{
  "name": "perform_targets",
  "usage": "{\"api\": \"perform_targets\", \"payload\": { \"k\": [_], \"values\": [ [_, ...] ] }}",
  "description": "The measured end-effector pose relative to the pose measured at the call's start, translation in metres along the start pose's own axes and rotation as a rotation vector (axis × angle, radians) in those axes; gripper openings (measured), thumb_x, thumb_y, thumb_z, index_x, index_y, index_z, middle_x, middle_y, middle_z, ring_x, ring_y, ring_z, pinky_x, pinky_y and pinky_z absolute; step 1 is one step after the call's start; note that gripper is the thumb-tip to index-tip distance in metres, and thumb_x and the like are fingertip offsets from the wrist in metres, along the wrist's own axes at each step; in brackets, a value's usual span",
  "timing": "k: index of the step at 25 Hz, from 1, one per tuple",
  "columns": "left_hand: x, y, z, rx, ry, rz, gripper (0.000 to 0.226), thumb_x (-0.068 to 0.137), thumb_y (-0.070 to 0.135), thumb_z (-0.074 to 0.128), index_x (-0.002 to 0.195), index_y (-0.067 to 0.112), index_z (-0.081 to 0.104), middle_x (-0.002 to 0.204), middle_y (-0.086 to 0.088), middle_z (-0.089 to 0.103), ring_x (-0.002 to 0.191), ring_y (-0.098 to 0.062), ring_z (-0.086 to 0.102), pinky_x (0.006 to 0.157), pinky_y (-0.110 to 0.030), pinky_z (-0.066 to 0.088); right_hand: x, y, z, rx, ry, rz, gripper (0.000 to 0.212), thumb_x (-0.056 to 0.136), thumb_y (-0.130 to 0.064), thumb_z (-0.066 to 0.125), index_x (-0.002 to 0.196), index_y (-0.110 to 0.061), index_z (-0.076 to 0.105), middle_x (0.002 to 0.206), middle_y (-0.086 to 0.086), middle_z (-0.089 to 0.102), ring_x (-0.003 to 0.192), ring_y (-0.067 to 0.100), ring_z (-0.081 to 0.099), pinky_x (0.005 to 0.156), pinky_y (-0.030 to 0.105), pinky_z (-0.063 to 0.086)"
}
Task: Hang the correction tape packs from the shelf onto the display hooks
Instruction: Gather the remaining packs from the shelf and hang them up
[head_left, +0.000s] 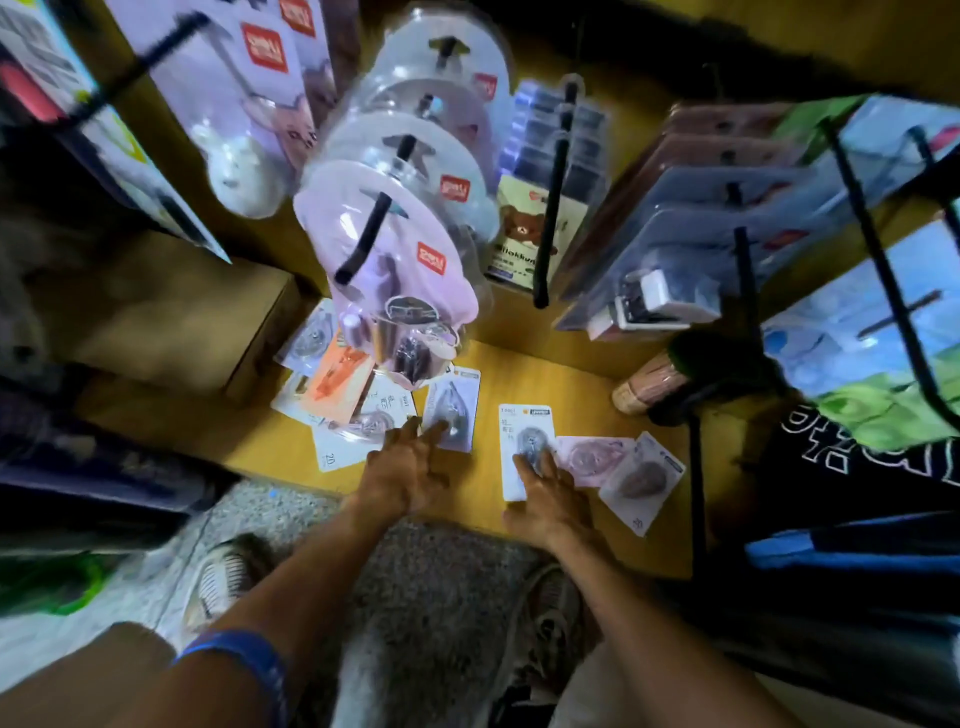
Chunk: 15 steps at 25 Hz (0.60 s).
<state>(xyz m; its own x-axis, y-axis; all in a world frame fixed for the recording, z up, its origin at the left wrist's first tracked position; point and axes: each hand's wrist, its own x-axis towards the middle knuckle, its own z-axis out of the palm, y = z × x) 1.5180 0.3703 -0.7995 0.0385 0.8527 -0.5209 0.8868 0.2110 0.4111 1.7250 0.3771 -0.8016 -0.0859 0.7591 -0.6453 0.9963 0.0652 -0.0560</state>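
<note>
Packs: loose on shelf (467, 483)
Left hand (402, 475): fingers spread, touching grey pack (451, 410)
Right hand (553, 493): fingers flat on white pack (524, 447)
Risk: flat cards slide, neighbours scatter

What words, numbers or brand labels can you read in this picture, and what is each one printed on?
"20": bottom corner of the white pack lying on the shelf by the left hand.
"20", less certain: corner of the pink pack beside the right hand.
Red brand tags on the hanging lilac pack: too blurred to read.
Bear card lettering: too blurred to read.
</note>
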Motion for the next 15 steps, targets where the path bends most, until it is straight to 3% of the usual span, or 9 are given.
{"api": "perform_targets", "payload": {
  "k": [4, 8, 10, 12, 15],
  "values": [
    [0.039, 0.008, 0.017, 0.282, -0.120, 0.167, 0.087, 0.092, 0.043, 0.055, 0.156, 0.029, -0.002, 0.164, 0.001, -0.009, 0.151, -0.026, 0.003, 0.117, -0.046, 0.024, 0.019, 0.012, 0.014, -0.019, -0.113, -0.026, 0.081, 0.090, -0.041, 0.055, 0.156, -0.036, 0.007, 0.164, -0.005, -0.014, 0.146, 0.034, 0.018, 0.113, 0.048, 0.029],
    [0.046, -0.019, 0.033, 0.395, -0.102, 0.245, 0.087, 0.083, 0.059, 0.038, 0.148, 0.035, -0.015, 0.161, 0.005, -0.018, 0.151, -0.023, 0.007, 0.117, -0.039, 0.025, 0.010, 0.014, 0.023, 0.013, -0.096, -0.077, 0.076, 0.091, -0.039, 0.055, 0.155, -0.036, 0.014, 0.165, -0.005, -0.013, 0.144, 0.035, 0.025, 0.111, 0.045, 0.032],
    [0.033, -0.017, 0.048, 0.375, -0.104, 0.267, 0.096, 0.074, 0.069, 0.034, 0.153, 0.031, -0.006, 0.163, 0.002, -0.011, 0.151, -0.025, 0.009, 0.115, -0.039, 0.026, 0.000, 0.015, 0.033, 0.027, -0.044, -0.099, 0.072, 0.091, -0.038, 0.057, 0.154, -0.035, 0.023, 0.166, -0.002, -0.006, 0.143, 0.034, 0.027, 0.110, 0.043, 0.034],
    [0.017, -0.009, 0.061, 0.308, -0.075, 0.313, 0.105, 0.060, 0.070, 0.017, 0.155, 0.027, 0.007, 0.164, -0.002, 0.000, 0.150, -0.029, 0.013, 0.113, -0.041, 0.027, -0.008, 0.016, 0.041, 0.063, 0.037, -0.139, 0.066, 0.090, -0.036, 0.059, 0.150, -0.032, 0.032, 0.165, 0.001, 0.007, 0.142, 0.033, 0.028, 0.107, 0.043, 0.038],
    [-0.004, 0.000, 0.079, 0.222, -0.089, 0.340, 0.096, 0.064, 0.064, 0.022, 0.153, 0.028, 0.027, 0.164, -0.002, 0.014, 0.147, -0.032, 0.022, 0.110, -0.044, 0.032, -0.015, 0.017, 0.049, 0.136, 0.125, -0.129, 0.067, 0.087, -0.030, 0.061, 0.148, -0.030, 0.034, 0.160, 0.003, 0.019, 0.142, 0.033, 0.029, 0.106, 0.042, 0.040]
  ]
}}
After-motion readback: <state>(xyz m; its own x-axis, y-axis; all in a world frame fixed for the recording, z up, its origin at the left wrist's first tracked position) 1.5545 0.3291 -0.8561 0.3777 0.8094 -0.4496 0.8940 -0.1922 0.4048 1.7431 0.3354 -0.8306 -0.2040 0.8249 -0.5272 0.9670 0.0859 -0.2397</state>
